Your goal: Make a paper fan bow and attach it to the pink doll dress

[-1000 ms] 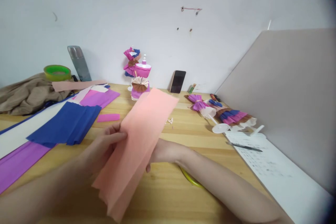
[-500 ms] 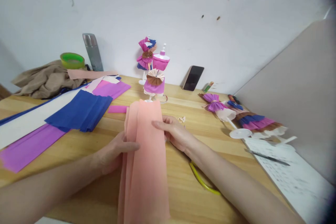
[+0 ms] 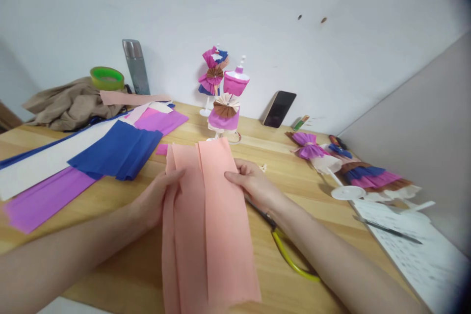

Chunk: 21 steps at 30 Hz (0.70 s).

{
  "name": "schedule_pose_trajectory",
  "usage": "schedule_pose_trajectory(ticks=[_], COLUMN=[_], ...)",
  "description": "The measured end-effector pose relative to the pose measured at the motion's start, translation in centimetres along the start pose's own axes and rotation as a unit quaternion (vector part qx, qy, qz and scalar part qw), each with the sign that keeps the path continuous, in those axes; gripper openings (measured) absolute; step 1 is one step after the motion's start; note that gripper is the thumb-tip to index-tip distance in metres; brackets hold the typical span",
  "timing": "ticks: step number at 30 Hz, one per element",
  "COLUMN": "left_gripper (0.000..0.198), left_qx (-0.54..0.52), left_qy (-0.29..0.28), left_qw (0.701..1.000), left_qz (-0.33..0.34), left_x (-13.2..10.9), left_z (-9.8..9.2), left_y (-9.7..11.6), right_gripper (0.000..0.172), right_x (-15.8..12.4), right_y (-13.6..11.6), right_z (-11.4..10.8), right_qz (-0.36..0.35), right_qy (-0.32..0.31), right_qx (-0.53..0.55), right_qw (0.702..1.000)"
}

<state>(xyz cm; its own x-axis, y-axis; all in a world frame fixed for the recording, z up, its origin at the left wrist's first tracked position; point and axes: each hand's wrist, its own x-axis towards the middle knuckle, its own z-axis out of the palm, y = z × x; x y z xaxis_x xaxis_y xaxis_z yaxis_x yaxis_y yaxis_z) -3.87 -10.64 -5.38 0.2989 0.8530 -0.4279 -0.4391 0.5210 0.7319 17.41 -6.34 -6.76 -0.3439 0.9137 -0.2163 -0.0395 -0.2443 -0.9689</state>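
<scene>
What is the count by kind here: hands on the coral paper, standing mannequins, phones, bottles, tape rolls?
Hands on the coral paper: 2, left hand and right hand
Standing mannequins: 2, front one and rear one
Phone: 1
Bottle: 1
Tape roll: 1
Total: 7

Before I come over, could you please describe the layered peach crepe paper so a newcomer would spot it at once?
At the pale wooden table, find the bare left hand and bare right hand. Between them is the layered peach crepe paper, in long overlapping panels. Unlike the deep blue crepe sheet lying to its left, it is peach and held in both hands.
</scene>
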Motion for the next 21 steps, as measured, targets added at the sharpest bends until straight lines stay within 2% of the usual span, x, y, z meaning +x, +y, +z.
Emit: schedule_pose_trajectory(ticks=[3, 6, 9, 11, 13, 15, 17, 19, 21], left_gripper=[0.033, 0.029, 0.026, 0.026, 0.029, 0.033, 0.032, 0.029, 0.025], left_qx=[-0.014, -0.027, -0.034, -0.032, -0.027, -0.02, -0.006, 0.008, 0.01], left_qy=[0.042, 0.053, 0.033, -0.007, -0.065, -0.115, -0.127, -0.08, 0.016], left_qw=[0.999, 0.998, 0.999, 0.999, 0.997, 0.993, 0.992, 0.996, 0.999], left_qz=[-0.015, -0.004, -0.024, -0.036, -0.029, -0.008, 0.015, 0.023, 0.049], left_x=[0.5, 0.7, 0.6, 0.4, 0.1, -0.1, -0.4, -0.6, -0.8], left_z=[-0.3, -0.4, -0.5, -0.7, -0.9, -1.1, -1.0, -0.6, -0.1], left_y=[0.2, 0.5, 0.7, 0.6, 0.3, 0.1, 0.2, 0.5, 1.1], right_gripper=[0.059, 0.076, 0.066, 0.061, 0.065, 0.059, 0.037, 0.014, 0.014], right_x=[0.2, -0.3, -1.7, -2.8, -3.8, -4.2, -4.1, -3.5, -2.8], right_y=[-0.2, -0.4, -0.7, -1.0, -1.4, -1.7, -1.9, -1.8, -1.5], right_z=[-0.1, 0.5, 1.5, 2.3, 3.1, 3.7, 3.9, 3.6, 3.1], right_qz=[-0.037, -0.097, -0.153, -0.147, -0.142, -0.148, -0.149, -0.137, -0.117], right_qy=[0.038, 0.076, 0.04, -0.005, -0.027, -0.031, -0.035, -0.036, -0.023], right_qx=[-0.044, -0.177, -0.33, -0.406, -0.429, -0.409, -0.361, -0.291, -0.216], right_qw=[0.998, 0.976, 0.931, 0.902, 0.892, 0.9, 0.92, 0.946, 0.969])
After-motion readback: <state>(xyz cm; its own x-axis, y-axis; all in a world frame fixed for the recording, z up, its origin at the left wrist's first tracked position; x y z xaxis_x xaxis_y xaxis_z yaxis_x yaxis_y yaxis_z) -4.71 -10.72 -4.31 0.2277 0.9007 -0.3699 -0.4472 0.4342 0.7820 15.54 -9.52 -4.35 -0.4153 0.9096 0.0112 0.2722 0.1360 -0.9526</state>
